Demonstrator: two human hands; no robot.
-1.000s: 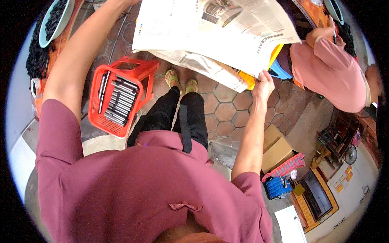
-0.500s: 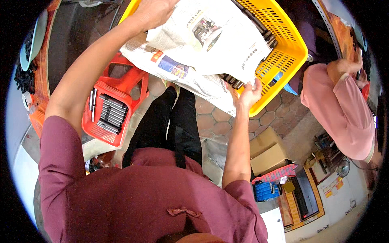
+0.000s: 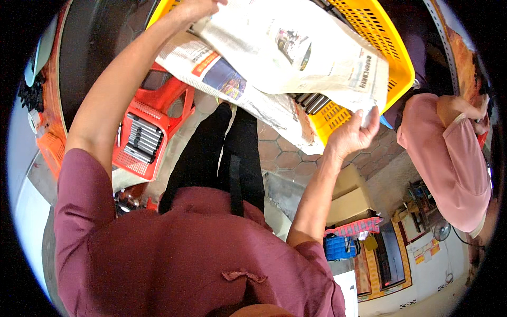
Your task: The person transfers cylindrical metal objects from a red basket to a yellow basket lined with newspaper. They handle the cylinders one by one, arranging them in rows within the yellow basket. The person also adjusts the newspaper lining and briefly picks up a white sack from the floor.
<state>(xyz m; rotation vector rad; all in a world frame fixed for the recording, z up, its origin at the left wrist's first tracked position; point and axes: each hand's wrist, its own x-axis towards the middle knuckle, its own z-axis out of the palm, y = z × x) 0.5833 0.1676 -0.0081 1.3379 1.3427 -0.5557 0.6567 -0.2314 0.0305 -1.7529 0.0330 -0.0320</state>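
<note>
A white newspaper sheet stretches between my two hands over a yellow plastic basket. My right hand pinches its right corner between thumb and fingers, near the basket's near right corner. At the top edge of the view my left hand holds the sheet's far left part; its fingertips are partly cut off. Another printed newspaper sheet lines the basket's near side and hangs over its rim. Under the held sheet, several dark rods show in the basket; the others are covered.
A red basket with several silver-and-black rods rests by a red stool on the left. To the right, a person in pink bends at a wooden table. A cardboard box and a blue bag lie lower right.
My right hand has moved right with the sheet's corner, drawing the newspaper further across the basket. The left hand has shifted slightly upward, still on the sheet.
</note>
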